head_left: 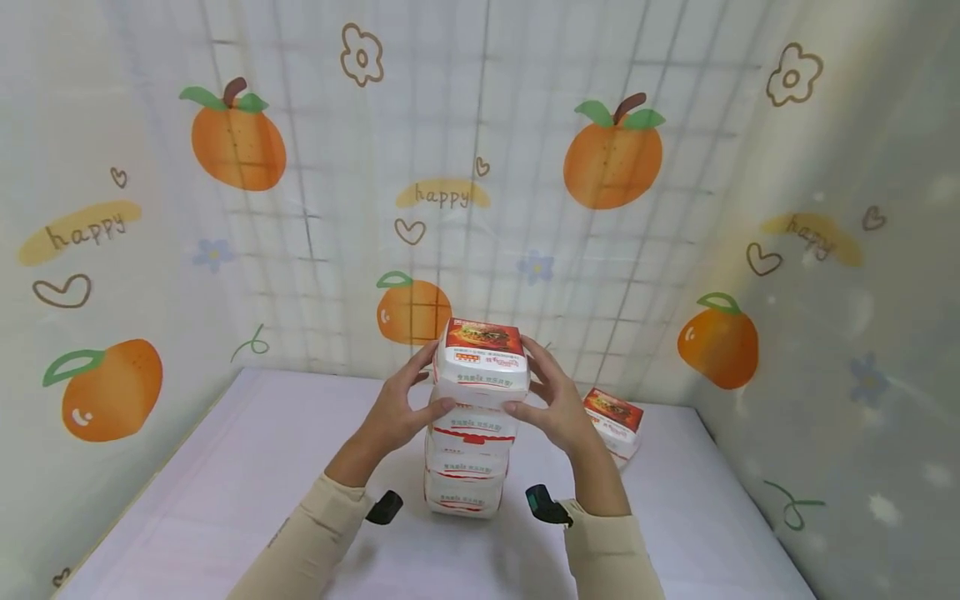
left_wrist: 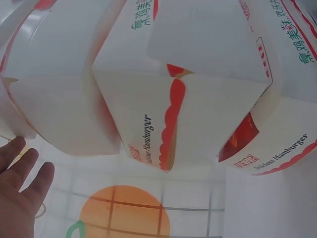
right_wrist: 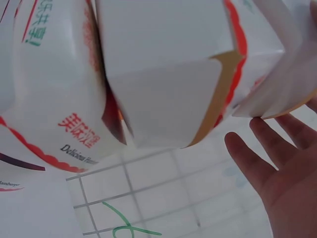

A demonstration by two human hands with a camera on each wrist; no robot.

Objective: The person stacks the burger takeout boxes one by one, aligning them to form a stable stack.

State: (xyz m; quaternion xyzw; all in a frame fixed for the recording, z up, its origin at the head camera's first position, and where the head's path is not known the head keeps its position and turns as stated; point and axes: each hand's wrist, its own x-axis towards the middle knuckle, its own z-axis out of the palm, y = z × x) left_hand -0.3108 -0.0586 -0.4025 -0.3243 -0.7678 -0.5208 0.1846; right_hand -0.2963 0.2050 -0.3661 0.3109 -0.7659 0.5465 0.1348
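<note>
A person is standing at the desk (head_left: 225, 467) with both arms stretched forward, and the two hands are cupping the top burger box (head_left: 482, 360) from either side. The left hand (head_left: 397, 400) is pressing its fingers against the box's left face with the thumb hooked under the front edge; the right hand (head_left: 551, 400) is mirroring it on the right, thumb along the lower front rim. So both hands are clamped on that one box, palms apart with the carton between them. The box is sitting on top of a stack of burger boxes (head_left: 467, 462) standing near the middle of the desk, though from here I cannot quite tell whether it is resting fully on the box below or being held just above it. One more burger box (head_left: 617, 421) is lying on the desk just to the right of the stack, behind the right wrist. An orange-patterned curtain (head_left: 615, 150) is hanging round the desk.
</note>
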